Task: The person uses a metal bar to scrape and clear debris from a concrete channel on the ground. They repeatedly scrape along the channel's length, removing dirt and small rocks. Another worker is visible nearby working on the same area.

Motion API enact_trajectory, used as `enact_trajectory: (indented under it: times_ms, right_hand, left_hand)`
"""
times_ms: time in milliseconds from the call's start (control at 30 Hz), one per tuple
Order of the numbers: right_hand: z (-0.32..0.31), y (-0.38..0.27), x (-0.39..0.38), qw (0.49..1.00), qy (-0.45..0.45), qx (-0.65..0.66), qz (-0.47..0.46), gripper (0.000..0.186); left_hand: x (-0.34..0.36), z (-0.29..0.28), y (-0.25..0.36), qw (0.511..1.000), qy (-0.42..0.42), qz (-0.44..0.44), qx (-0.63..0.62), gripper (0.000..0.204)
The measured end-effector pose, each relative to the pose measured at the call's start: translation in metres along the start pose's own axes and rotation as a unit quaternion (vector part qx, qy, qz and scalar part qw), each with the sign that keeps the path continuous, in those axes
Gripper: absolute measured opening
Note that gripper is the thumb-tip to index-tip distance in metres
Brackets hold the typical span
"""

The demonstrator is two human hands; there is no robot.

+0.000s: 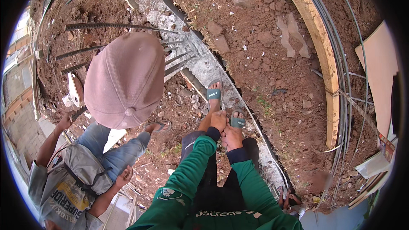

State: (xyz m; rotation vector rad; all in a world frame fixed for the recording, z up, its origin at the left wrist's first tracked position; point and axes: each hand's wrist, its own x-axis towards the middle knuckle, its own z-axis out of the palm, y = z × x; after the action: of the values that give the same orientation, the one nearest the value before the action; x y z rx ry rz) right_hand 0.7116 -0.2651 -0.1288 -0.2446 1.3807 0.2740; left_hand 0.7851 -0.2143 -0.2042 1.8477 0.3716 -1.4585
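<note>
concrete strip (206, 66): below you, running 11 to 5 o'clock | your left hand (219, 120), right hand (233, 139): together above it, fingers curled (can't tell what's gripped) | green sandal (214, 94): 12 | rebar (98, 26): 10 | capped co-worker (97, 138): 9 | timber (327, 66): 2

"Able to see into the left hand (219, 120)?"

"No. Can't see inside its curl, nor into the right hand (233, 139) just beside it."

"And behind the cap (128, 79)?"

"Can't trace the lower bars (79, 52) across to the right side."

"Cut off anywhere?"

"Would list the green shirt (170, 204), sliced by the lower edge, and the wooden beam (333, 119), clipped at the top."

"Blurred?"

"Would say the brown patch (321, 182) over the soil (277, 145). Can't name the small shape (286, 198) by the right sleeve (255, 179)."
</note>
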Motion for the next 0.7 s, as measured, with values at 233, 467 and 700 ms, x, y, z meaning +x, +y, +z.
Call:
enact_trajectory:
  times_ms: [233,467,700]
  right_hand:
    - [0.005,0.012,0.002,0.999,0.041,0.013,0.005,0.018]
    - [-0.035,-0.035,-0.01,0.994,-0.042,0.095,0.038,0.017]
    - [-0.047,0.002,-0.108,0.974,-0.029,0.219,0.044,0.013]
  left_hand:
    - [-0.003,-0.003,-0.027,0.999,0.014,0.036,0.031,0.026]
    - [0.007,0.036,0.019,1.0,-0.016,-0.008,0.019,0.025]
    - [-0.049,0.022,-0.039,0.972,-0.054,0.052,0.224,0.025]
